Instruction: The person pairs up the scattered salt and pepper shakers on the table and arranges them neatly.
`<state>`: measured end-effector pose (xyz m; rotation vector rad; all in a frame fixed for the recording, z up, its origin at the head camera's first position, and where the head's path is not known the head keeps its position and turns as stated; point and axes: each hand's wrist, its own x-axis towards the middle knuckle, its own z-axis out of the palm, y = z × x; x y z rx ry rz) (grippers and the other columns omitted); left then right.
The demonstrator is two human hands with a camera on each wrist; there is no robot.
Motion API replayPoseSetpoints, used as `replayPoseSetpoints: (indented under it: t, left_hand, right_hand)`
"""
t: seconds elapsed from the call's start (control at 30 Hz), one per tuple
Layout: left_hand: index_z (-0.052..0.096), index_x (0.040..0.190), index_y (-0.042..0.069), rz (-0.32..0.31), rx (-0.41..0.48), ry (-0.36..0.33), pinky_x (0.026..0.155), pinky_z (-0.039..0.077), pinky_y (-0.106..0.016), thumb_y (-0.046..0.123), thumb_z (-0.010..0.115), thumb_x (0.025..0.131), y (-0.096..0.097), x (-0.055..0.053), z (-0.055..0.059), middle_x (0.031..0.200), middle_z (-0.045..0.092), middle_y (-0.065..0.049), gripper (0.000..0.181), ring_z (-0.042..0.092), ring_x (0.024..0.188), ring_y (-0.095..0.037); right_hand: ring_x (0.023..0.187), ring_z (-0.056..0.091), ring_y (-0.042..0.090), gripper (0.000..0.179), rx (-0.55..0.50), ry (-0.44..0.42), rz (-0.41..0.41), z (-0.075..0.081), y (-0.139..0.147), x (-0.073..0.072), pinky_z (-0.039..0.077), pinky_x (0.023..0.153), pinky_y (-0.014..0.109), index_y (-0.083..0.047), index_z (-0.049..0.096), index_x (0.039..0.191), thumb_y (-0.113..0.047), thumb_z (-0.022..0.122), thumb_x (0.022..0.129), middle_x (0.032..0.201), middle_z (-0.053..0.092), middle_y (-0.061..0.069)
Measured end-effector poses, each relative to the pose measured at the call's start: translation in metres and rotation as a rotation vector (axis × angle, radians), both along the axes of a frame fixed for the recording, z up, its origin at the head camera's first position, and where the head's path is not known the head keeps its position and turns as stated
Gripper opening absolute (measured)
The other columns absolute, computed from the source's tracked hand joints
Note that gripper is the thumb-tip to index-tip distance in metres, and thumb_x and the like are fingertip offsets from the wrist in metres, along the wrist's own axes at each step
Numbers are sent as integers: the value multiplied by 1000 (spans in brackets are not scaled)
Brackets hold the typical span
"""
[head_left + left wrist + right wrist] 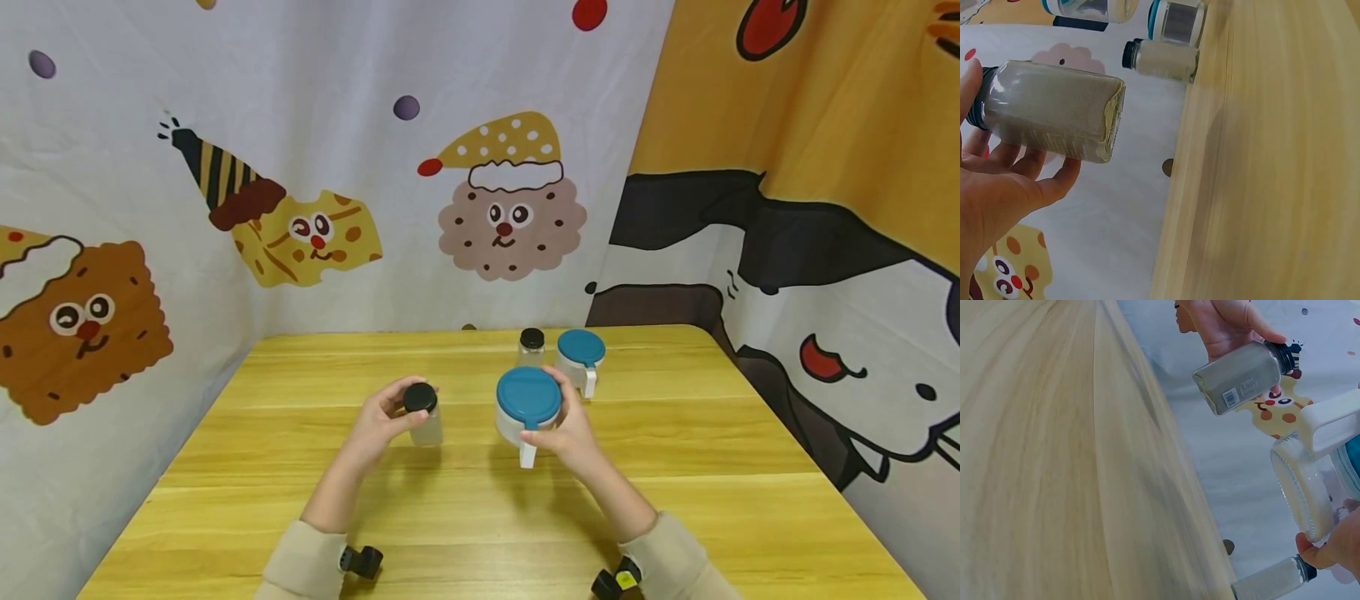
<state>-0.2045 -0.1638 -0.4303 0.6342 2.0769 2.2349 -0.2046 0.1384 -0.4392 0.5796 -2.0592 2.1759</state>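
My left hand (pixel 375 427) grips a clear bottle (pixel 427 429) with a black screw cap, thumb and fingers round its upper part. In the left wrist view the bottle (pixel 1054 106) is off the table and looks filled with something greyish. A printed label with a barcode shows on it in the right wrist view. To the right, my right hand (pixel 576 433) holds a clear seasoning jar (pixel 528 396) with a blue lid and white handle, its fingers round the side. The jar (pixel 1300 487) is also raised above the tabletop, with pale contents.
At the back of the wooden table (pixel 300 500) stand a second black-capped bottle (pixel 532 354) and a second blue-lidded jar (pixel 581 347), side by side behind the held jar. A printed cartoon curtain (pixel 337 83) hangs beyond the table's far edge.
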Motion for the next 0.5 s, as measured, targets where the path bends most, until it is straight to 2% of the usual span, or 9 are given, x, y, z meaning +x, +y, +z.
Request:
replayPoseSetpoints:
  t: [0.2,0.5]
  left_hand:
    - [54,128,1,-6,-29,1,86,49,-31,3,69,88,-7,1,-1,130,53,-25,43,58,108,-24]
    - [56,127,5,29,-54,0,86,48,-32,2,67,88,-16,3,-3,128,56,-23,41,57,107,-24]
  right_hand:
    - [124,42,37,99,1,-15,8,-1,-6,0,31,103,52,-2,25,146,11,79,64,141,40,22]
    - [124,44,36,98,2,1,37,-2,-14,-1,35,101,49,-4,25,146,9,79,65,140,42,21]
